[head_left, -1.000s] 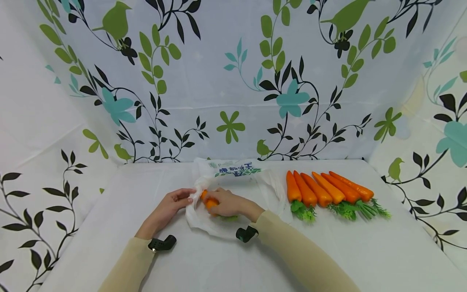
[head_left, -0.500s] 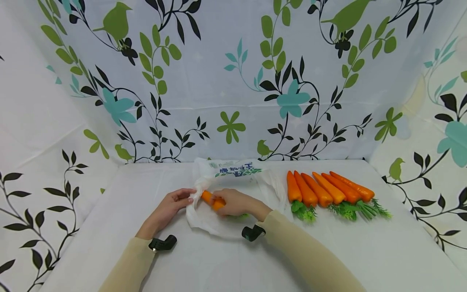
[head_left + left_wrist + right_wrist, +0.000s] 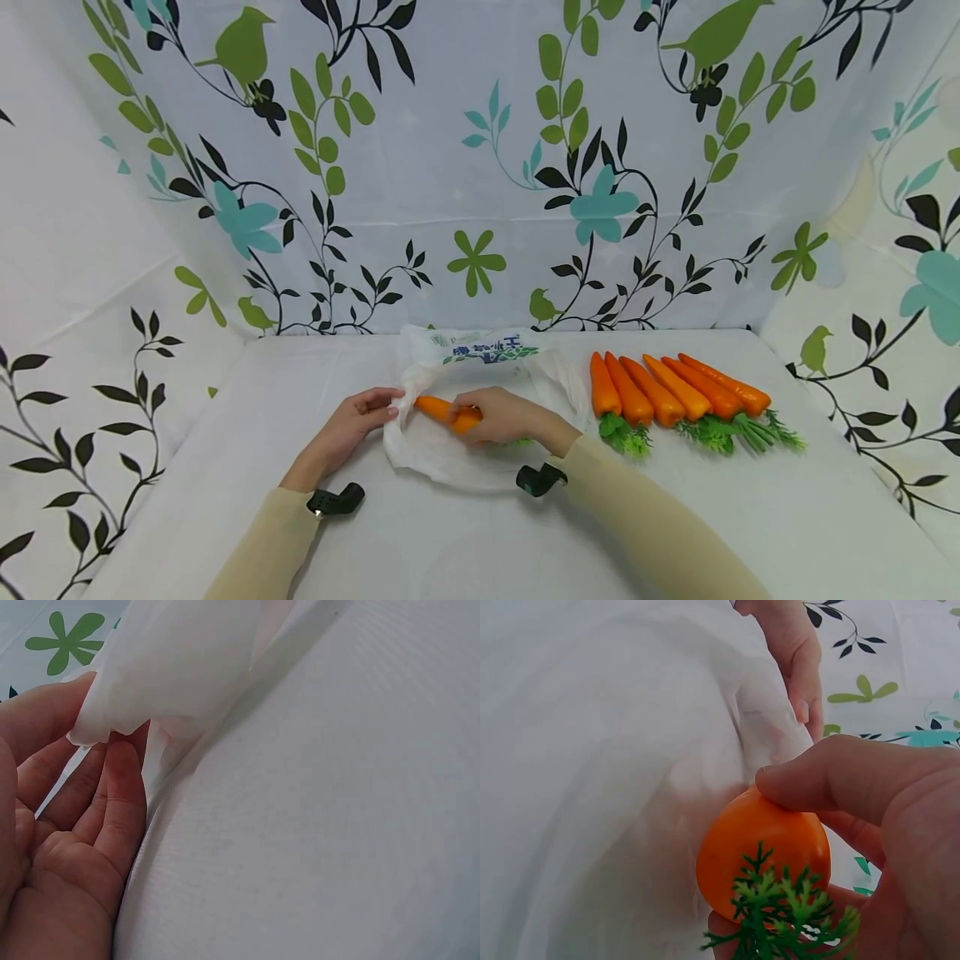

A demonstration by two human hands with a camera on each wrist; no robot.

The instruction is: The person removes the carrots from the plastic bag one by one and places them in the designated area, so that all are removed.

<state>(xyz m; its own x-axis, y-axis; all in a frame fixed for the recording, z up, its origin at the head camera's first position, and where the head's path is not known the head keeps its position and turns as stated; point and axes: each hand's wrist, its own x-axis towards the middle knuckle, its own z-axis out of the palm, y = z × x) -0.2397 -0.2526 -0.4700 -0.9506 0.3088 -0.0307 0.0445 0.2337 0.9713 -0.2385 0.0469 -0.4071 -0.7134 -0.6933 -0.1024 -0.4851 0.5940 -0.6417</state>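
Note:
My right hand point(image 3: 498, 415) grips an orange carrot point(image 3: 437, 408) near its thick end, above the white plastic bag point(image 3: 442, 467). The carrot points left, its narrow end close to my left hand point(image 3: 352, 427). In the right wrist view, thumb and fingers wrap the carrot's rounded top point(image 3: 761, 851), and green leaves point(image 3: 780, 904) stick out from it. My left hand pinches the bag's edge point(image 3: 165, 675) between thumb and fingers, as the left wrist view shows. How far the carrot's tip lies under the bag's plastic, I cannot tell.
Several orange carrots point(image 3: 663, 402) with green leafy tops lie side by side on the white table point(image 3: 420, 542), right of the bag. Behind the table hangs a cloth point(image 3: 420, 167) printed with leaves and birds.
My right hand has moved to the right with the carrot, and more of the carrot's length shows beside the left hand. The left hand keeps its place on the bag's edge.

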